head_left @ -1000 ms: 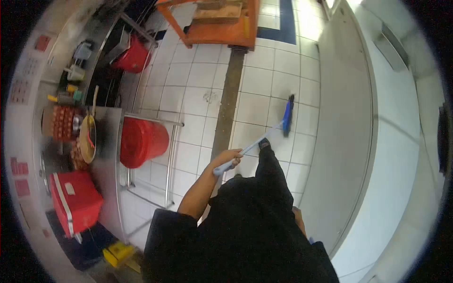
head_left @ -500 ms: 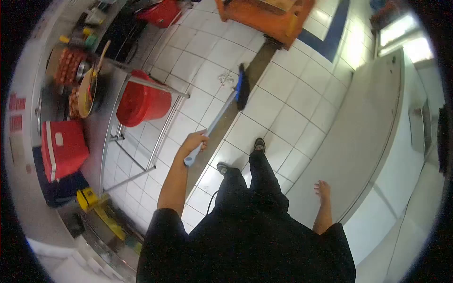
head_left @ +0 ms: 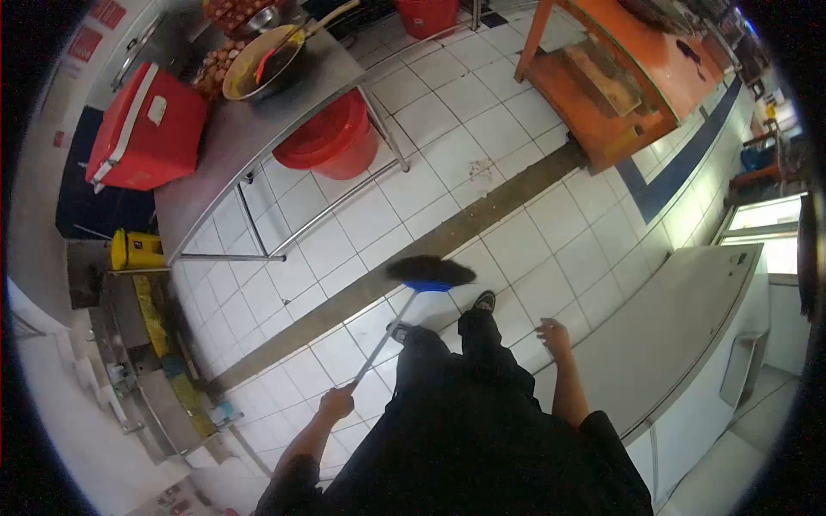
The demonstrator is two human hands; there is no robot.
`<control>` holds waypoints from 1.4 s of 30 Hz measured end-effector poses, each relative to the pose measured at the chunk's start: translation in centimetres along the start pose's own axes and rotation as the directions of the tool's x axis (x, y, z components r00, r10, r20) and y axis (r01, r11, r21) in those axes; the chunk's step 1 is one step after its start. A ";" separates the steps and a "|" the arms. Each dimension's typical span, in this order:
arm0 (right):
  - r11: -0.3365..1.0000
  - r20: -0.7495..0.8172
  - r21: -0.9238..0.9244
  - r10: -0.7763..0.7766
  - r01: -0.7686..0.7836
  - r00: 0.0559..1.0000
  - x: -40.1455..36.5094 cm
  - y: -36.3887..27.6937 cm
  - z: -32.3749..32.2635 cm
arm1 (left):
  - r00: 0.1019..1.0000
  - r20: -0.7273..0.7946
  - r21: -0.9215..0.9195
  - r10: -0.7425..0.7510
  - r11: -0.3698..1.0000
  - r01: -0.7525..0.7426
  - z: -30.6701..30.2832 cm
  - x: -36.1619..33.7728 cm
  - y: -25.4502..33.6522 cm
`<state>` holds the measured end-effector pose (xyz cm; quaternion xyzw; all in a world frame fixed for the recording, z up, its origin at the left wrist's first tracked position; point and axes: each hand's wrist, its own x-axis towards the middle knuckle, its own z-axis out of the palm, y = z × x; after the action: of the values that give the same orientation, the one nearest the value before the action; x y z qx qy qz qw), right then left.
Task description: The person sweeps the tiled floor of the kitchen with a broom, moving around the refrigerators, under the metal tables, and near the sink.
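My left hand (head_left: 336, 402) is wrapped round the pale handle of a broom (head_left: 428, 284). The broom's blue head with dark bristles is in front of my shoes, beside the brown strip that crosses the tiles. My right hand (head_left: 555, 336) hangs at my right side with its fingers loosely apart and nothing in them, close to a long white cabinet or chest (head_left: 641, 331). A small patch of pale debris (head_left: 480, 168) lies on the white tiles beyond the strip, apart from the bristles.
A metal table (head_left: 232, 163) on the left bears a red cooler (head_left: 159, 129) and a pan (head_left: 274, 73) with a utensil in it. Beneath it stands a red bucket (head_left: 331, 146). An orange wooden table (head_left: 594, 120) is ahead on the right. A yellow container (head_left: 136, 250) is at far left.
My left hand has drawn the broom back toward my body, and its head has swung from near the debris to just before my shoes. My view has shifted; my right hand is raised slightly.
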<state>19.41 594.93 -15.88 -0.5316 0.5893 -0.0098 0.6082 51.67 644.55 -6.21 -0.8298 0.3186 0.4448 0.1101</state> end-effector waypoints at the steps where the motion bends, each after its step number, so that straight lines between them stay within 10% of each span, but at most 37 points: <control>1: 0.998 0.029 -0.058 -0.013 0.015 1.000 -1.1 0.2 0.8 | 1.000 -0.006 -0.025 0.012 1.000 -0.012 0.7 0.9 -0.3; 7: 0.986 0.055 -0.168 -0.014 0.023 0.998 -7.1 0.6 5.7 | 0.962 -0.221 -0.221 0.161 0.952 -0.211 -2.9 13.5 3.4; 9: 0.298 0.369 -0.736 -0.575 0.608 0.730 -5.8 2.6 6.3 | 0.923 -0.335 -0.393 0.190 0.862 -0.321 -3.8 17.8 5.0; 11: 0.940 0.161 -0.323 -0.060 0.111 0.985 -6.4 0.6 9.8 | 0.899 -0.368 -0.167 0.238 0.934 -0.315 -5.8 19.6 4.9; 15: 0.954 0.131 -0.256 0.195 -0.157 0.972 -7.9 -3.0 17.1 | 0.925 -0.345 -0.251 0.160 0.934 -0.255 -7.2 10.6 -4.4; 16: 0.864 0.349 -0.494 0.096 0.096 0.932 -4.3 0.4 16.6 | 0.929 -0.339 -0.287 0.148 0.924 -0.252 -5.4 8.4 -7.5; 18: 0.402 0.721 -0.593 -0.120 0.698 0.682 1.5 6.2 16.6 | 0.948 -0.314 -0.323 0.056 0.932 -0.162 -1.3 3.1 -15.2; 20: -0.200 0.959 -0.241 -0.202 0.950 0.201 10.8 11.9 17.3 | 0.979 -0.201 -0.445 -0.044 0.894 -0.052 4.7 -2.8 -20.8; 22: -0.249 0.959 -0.126 -0.278 0.960 0.054 12.0 9.7 21.0 | 0.967 -0.142 -0.460 -0.212 0.879 0.125 10.3 -9.4 -23.5; 24: 0.457 0.610 -0.707 0.007 0.540 0.793 10.6 2.8 27.6 | 0.920 -0.011 -0.569 -0.392 0.759 0.316 13.1 -15.3 -24.8; 27: 0.864 0.378 -0.488 0.339 -0.126 0.861 1.8 -9.8 36.9 | 0.817 0.130 -0.682 -0.561 0.548 0.484 16.9 -18.4 -27.6; 28: 0.693 0.379 -0.691 0.106 0.206 0.919 1.6 -11.9 40.9 | 0.769 0.187 -0.708 -0.611 0.459 0.537 15.8 -18.4 -28.5; 30: 0.476 0.504 -0.713 -0.164 0.516 0.848 -1.3 -17.9 49.8 | 0.724 0.222 -0.742 -0.652 0.368 0.560 20.0 -13.8 -32.0; 32: 0.042 0.776 -0.484 -0.441 0.874 0.451 -5.7 -25.0 60.6 | 0.652 0.226 -0.780 -0.724 0.267 0.566 17.0 -12.4 -36.0; 34: -0.106 0.813 -0.524 -0.357 0.845 0.459 -9.6 -31.1 72.7 | 0.636 0.134 -0.758 -0.760 0.335 0.560 15.2 -11.5 -40.6; 35: 0.033 0.855 -0.361 -0.388 0.932 0.345 -14.0 -34.8 78.6 | 0.647 0.115 -0.716 -0.753 0.389 0.580 16.5 -10.2 -43.8; 36: -0.115 0.797 -0.027 -0.602 0.993 -0.048 -15.8 -36.6 84.5 | 0.661 0.100 -0.677 -0.744 0.436 0.593 17.8 -9.3 -46.4; 38: -0.021 0.899 -0.084 -0.432 0.996 0.067 -22.4 -41.7 93.6 | 0.693 0.172 -0.652 -0.700 0.447 0.613 13.2 -9.9 -51.2; 39: -0.091 0.867 0.049 -0.490 0.995 -0.088 -24.7 -43.3 97.6 | 0.720 0.138 -0.657 -0.680 0.481 0.580 9.8 -10.5 -53.2; 42: -0.086 0.872 0.064 -0.480 0.994 -0.098 -26.9 -45.9 107.9 | 0.768 -0.014 -0.601 -0.641 0.619 0.506 5.3 -7.8 -59.4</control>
<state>117.90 660.64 5.29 -0.9032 -0.2244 0.0028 0.3659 82.23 696.22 -8.97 -0.9262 -0.1010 0.3610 -0.0407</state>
